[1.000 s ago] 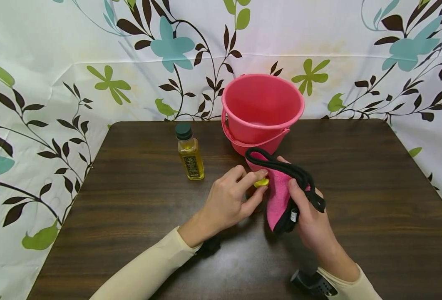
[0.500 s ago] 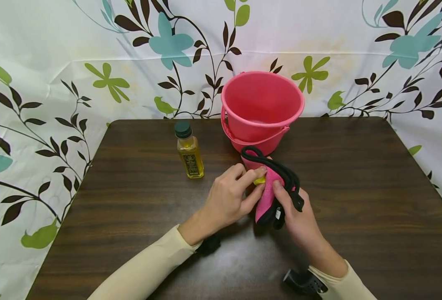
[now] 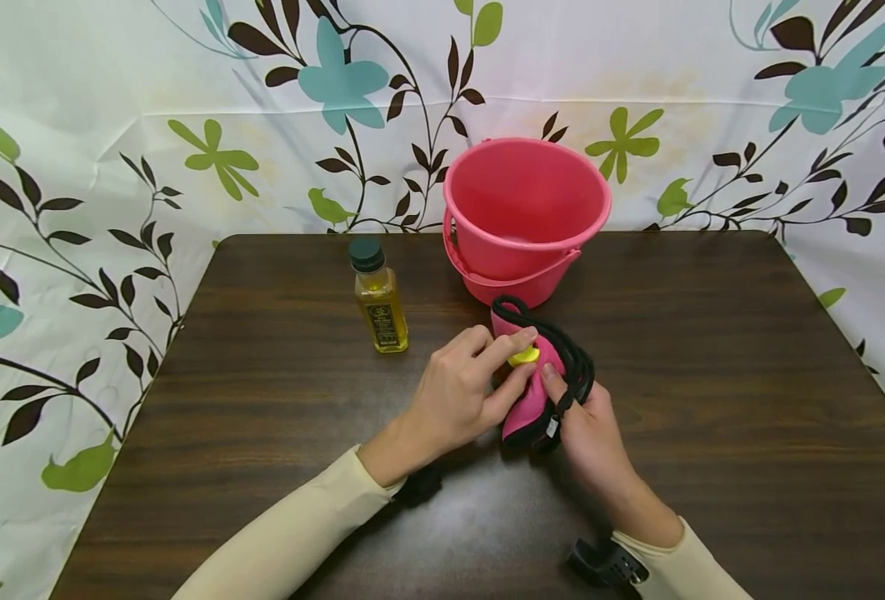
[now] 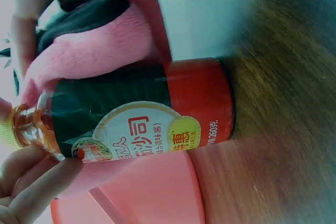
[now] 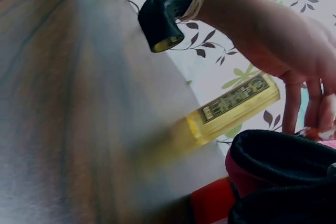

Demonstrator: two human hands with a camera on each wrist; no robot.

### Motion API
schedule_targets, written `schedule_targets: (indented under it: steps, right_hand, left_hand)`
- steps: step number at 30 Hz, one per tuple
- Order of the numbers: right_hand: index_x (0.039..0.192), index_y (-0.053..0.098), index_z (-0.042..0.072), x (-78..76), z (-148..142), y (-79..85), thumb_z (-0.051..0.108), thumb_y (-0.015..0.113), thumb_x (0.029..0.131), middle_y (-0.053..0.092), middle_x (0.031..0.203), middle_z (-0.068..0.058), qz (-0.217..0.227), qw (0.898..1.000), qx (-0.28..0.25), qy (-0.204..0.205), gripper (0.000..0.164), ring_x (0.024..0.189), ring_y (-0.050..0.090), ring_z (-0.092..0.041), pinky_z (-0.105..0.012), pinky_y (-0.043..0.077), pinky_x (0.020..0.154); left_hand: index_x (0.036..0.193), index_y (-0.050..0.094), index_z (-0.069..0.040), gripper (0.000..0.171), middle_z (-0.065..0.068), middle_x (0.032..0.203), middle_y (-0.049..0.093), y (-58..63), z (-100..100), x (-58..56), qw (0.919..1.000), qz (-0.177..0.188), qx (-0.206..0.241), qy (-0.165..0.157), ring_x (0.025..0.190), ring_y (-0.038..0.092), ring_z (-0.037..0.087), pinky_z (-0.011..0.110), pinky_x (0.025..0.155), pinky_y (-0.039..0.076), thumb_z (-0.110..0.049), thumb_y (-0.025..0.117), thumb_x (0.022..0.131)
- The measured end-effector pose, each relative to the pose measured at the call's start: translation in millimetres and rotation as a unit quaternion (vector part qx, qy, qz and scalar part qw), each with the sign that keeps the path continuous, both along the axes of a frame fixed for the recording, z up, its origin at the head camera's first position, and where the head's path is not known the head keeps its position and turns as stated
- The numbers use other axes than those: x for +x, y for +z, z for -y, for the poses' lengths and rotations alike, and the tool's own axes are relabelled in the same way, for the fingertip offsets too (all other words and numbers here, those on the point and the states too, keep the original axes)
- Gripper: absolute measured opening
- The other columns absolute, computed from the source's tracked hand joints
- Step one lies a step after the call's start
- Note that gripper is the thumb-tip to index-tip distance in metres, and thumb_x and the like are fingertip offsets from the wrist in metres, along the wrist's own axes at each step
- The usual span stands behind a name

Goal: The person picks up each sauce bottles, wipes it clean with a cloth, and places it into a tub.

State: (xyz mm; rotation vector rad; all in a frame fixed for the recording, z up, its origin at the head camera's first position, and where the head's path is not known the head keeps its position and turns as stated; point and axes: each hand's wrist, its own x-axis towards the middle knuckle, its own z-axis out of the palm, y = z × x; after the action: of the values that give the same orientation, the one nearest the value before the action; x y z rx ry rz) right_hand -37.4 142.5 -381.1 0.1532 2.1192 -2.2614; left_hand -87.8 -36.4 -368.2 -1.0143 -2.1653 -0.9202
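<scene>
My left hand (image 3: 453,390) pinches a sauce bottle by the neck, just below its yellow cap (image 3: 524,357). In the left wrist view the sauce bottle (image 4: 136,111) shows red contents and a dark green label with Chinese print, its base over the wooden table. My right hand (image 3: 596,429) holds a folded pink cloth with black edging (image 3: 530,407) against the bottle's side, thumb on top. Most of the bottle is hidden by hand and cloth in the head view. In the right wrist view the bottle's red base (image 5: 212,200) peeks out beside the cloth's black edging (image 5: 283,163).
A pink bucket (image 3: 528,287) with its handle down stands just behind the hands. Left of it, an oil bottle with a dark green cap (image 3: 380,308) stands upright. Both are on the dark wooden table (image 3: 727,400), with a floral curtain (image 3: 412,75) behind.
My right hand has moved left and slightly forward along the bottle with the cloth, which now bunches closer around it. My left hand keeps its grip at the neck.
</scene>
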Motion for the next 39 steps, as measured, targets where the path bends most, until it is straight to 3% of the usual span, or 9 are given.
schedule_targets:
  steps: [8,13,20,28,32,37,39]
  right_hand:
    - [0.11,0.07,0.019,0.5,-4,-13.1,0.033,0.051,0.112,0.075,0.099,0.006,0.039,0.999,-0.015,-0.005,0.024,0.096,0.071,-0.009,-0.025,0.059,0.079]
    - [0.115,0.071,0.013,1.1,-7,-19.4,0.032,0.05,0.113,0.077,0.1,0.006,0.043,0.999,-0.018,-0.005,0.028,0.097,0.072,-0.008,-0.025,0.059,0.081]
    - [0.123,0.065,-0.003,-3.0,-12,-27.2,0.025,0.05,0.112,0.073,0.102,0.0,0.052,0.997,0.049,0.009,0.034,0.098,0.068,-0.009,-0.024,0.055,0.084]
    - [0.127,0.068,0.002,-10.7,-16,-31.6,0.014,0.054,0.108,0.073,0.112,-0.01,0.062,0.989,0.132,0.01,0.026,0.101,0.066,-0.007,-0.022,0.054,0.087]
    - [0.128,0.067,0.001,-12.5,-16,-27.7,0.018,0.053,0.11,0.072,0.111,-0.008,0.078,0.99,0.113,0.009,0.029,0.101,0.065,-0.008,-0.023,0.053,0.086]
    - [0.131,0.062,0.002,-11.0,-16,-19.6,0.032,0.051,0.112,0.068,0.111,0.001,0.092,0.994,0.049,0.029,0.038,0.107,0.061,-0.01,-0.024,0.051,0.09]
    - [0.141,0.059,0.005,-9.4,-17,-16.3,0.035,0.049,0.113,0.068,0.122,0.004,0.078,0.996,0.025,0.045,0.042,0.117,0.06,-0.009,-0.021,0.05,0.097]
  left_hand:
    - [0.128,0.074,-0.009,0.038,0.002,0.076,0.052,-0.3,-2,-1.0,0.9999,-0.015,0.007,0.003,0.066,0.045,0.011,0.02,0.057,0.034,-0.019,0.081,0.092]
    - [0.129,0.074,-0.009,0.038,0.002,0.076,0.052,-1.0,-2,-0.5,0.9999,-0.014,0.006,0.002,0.066,0.045,0.011,0.02,0.057,0.035,-0.019,0.08,0.092]
    - [0.13,0.074,-0.01,0.04,0.002,0.077,0.053,-1.9,-2,0.1,0.9999,-0.014,0.004,0.007,0.067,0.045,0.011,0.02,0.056,0.036,-0.019,0.08,0.092]
    - [0.131,0.074,-0.009,0.04,0.003,0.077,0.051,-1.5,-1,1.4,0.9999,-0.007,0.002,0.007,0.068,0.045,0.012,0.02,0.057,0.035,-0.019,0.081,0.092]
    - [0.131,0.073,-0.01,0.04,0.002,0.078,0.051,-1.7,-1,1.1,1.0,-0.005,0.001,0.003,0.068,0.044,0.011,0.02,0.058,0.035,-0.019,0.08,0.093]
    - [0.132,0.072,-0.01,0.04,0.001,0.077,0.05,-1.7,-2,-0.2,0.9999,-0.016,0.003,0.0,0.068,0.043,0.011,0.02,0.058,0.035,-0.018,0.08,0.093]
    - [0.132,0.073,-0.01,0.041,0.001,0.077,0.05,-1.6,-2,-0.1,0.9998,-0.018,0.004,-0.002,0.068,0.043,0.011,0.02,0.058,0.035,-0.019,0.08,0.093]
